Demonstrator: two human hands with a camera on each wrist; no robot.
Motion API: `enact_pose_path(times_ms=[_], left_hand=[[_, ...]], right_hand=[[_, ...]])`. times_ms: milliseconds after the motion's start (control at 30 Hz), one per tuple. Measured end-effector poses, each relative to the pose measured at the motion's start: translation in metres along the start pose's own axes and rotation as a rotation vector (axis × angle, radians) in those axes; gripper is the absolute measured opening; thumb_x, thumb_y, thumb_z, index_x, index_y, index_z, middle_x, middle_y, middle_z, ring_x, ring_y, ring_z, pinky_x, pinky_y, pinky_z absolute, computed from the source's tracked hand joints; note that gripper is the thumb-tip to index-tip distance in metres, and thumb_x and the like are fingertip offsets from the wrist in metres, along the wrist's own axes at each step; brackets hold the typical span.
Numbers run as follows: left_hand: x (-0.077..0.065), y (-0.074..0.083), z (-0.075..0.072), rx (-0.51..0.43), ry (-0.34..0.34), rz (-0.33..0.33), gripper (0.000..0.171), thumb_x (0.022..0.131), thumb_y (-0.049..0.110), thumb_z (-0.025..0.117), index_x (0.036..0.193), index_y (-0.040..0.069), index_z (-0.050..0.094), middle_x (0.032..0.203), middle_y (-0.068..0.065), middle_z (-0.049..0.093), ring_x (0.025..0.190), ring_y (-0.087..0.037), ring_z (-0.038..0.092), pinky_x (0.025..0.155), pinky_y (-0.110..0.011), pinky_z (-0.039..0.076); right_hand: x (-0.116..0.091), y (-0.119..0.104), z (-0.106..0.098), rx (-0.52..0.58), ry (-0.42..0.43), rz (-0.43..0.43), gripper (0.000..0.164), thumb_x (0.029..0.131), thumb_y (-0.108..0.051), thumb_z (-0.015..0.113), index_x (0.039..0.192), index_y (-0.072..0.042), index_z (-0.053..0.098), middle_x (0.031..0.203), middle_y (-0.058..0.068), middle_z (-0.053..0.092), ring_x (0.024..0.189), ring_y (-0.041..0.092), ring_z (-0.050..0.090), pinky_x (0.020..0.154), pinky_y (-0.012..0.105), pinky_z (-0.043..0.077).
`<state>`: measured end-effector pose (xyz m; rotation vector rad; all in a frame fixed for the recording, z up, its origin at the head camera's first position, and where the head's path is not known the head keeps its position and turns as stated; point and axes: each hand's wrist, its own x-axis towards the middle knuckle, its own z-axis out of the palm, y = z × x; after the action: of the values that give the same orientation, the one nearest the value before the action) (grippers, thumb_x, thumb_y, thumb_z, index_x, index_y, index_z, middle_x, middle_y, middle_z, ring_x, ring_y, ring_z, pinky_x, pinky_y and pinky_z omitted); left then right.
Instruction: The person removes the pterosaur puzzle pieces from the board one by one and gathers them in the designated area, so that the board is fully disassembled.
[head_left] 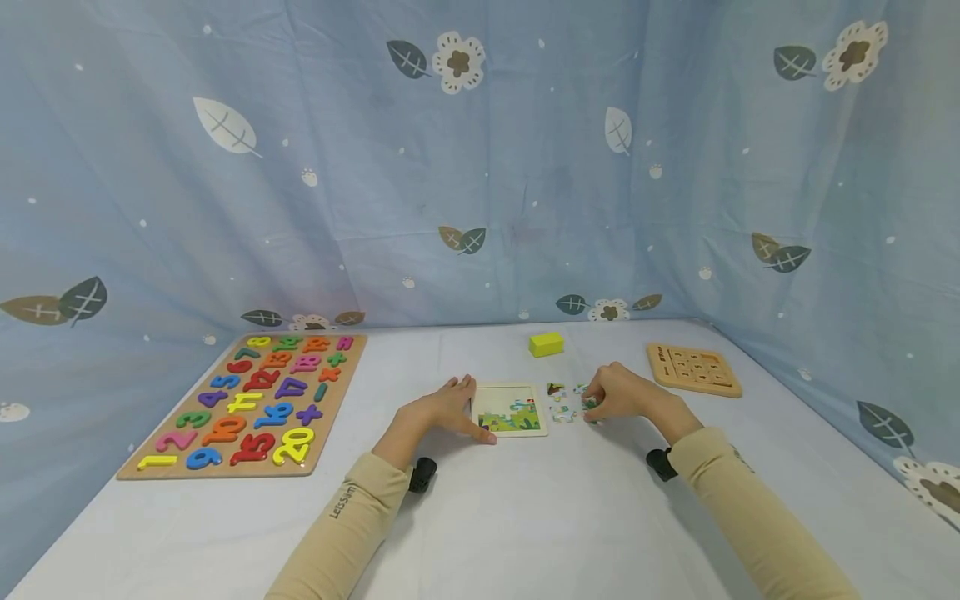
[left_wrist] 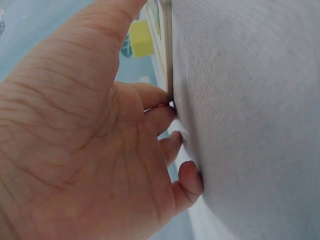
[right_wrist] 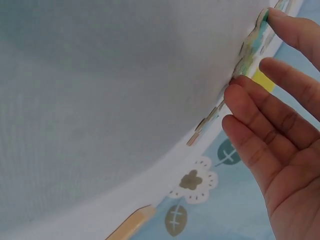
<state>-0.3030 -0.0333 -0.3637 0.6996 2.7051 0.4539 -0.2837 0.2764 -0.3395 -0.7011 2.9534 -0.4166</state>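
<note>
A small wooden jigsaw tray (head_left: pixel 504 394) lies on the table, its lower part filled with colourful picture pieces. My left hand (head_left: pixel 447 408) holds the tray by its left side, with the thumb at the near corner and the index fingertip at the far one. To the right of the tray lie several loose jigsaw pieces (head_left: pixel 561 413). Over the rightmost ones, my right hand (head_left: pixel 621 392) pinches a green-and-teal puzzle piece (right_wrist: pixel 256 41) between thumb and fingers, close to the tabletop. The hand partly covers this piece in the head view.
A large board of coloured numbers (head_left: pixel 247 408) lies at the left. Behind the loose pieces stands a yellow block (head_left: pixel 546 344). At the back right is a wooden number-tile board (head_left: pixel 693 369). A blue patterned curtain (head_left: pixel 525 167) hangs behind the table.
</note>
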Motion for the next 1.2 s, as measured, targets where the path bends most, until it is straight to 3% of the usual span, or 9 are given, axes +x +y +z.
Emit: enact_pose_path(times_ms=[200,433,767,967,1200], left_hand=[[0.000,0.000,-0.001,-0.013,0.003,0.004,0.112,0.076,0.054,0.074,0.153,-0.001,0.014,0.162,-0.015,0.011,0.150,-0.033,0.007,0.120,-0.048,0.017],[0.001,-0.001,0.001,-0.007,0.005,-0.006,0.112,0.076,0.055,0.074,0.153,-0.001,0.014,0.162,-0.015,0.011,0.150,-0.032,0.007,0.120,-0.049,0.016],[0.000,-0.001,0.001,-0.014,0.002,-0.010,0.113,0.075,0.055,0.075,0.154,0.002,0.013,0.162,-0.013,0.011,0.150,-0.031,0.007,0.120,-0.050,0.018],[0.001,-0.001,0.001,-0.013,-0.003,-0.017,0.114,0.076,0.056,0.074,0.154,0.001,0.013,0.162,-0.013,0.011,0.150,-0.032,0.007,0.120,-0.049,0.018],[0.001,-0.001,0.001,-0.014,-0.010,-0.026,0.114,0.076,0.058,0.073,0.154,0.003,0.011,0.162,-0.012,0.009,0.151,-0.030,0.006,0.120,-0.049,0.018]], right_hand=[[0.000,0.000,0.000,0.026,0.018,0.026,0.037,0.077,-0.023,0.080,0.104,0.002,0.074,0.057,-0.004,0.056,0.051,0.006,0.038,0.049,0.019,0.033],[0.011,-0.009,0.000,0.052,0.049,-0.013,0.041,0.078,-0.025,0.080,0.108,0.001,0.073,0.078,0.000,0.069,0.064,0.007,0.050,0.059,0.021,0.045],[0.032,-0.034,0.008,0.146,0.018,-0.035,0.043,0.078,-0.022,0.081,0.111,0.002,0.071,0.085,0.004,0.072,0.066,0.008,0.052,0.059,0.021,0.047],[0.043,-0.048,0.013,0.159,0.006,-0.050,0.044,0.078,-0.022,0.081,0.112,0.003,0.071,0.085,0.004,0.071,0.068,0.009,0.054,0.062,0.022,0.048],[0.054,-0.059,0.018,0.131,-0.003,-0.076,0.044,0.078,-0.023,0.080,0.113,0.002,0.070,0.076,0.001,0.067,0.059,0.007,0.049,0.055,0.020,0.044]])
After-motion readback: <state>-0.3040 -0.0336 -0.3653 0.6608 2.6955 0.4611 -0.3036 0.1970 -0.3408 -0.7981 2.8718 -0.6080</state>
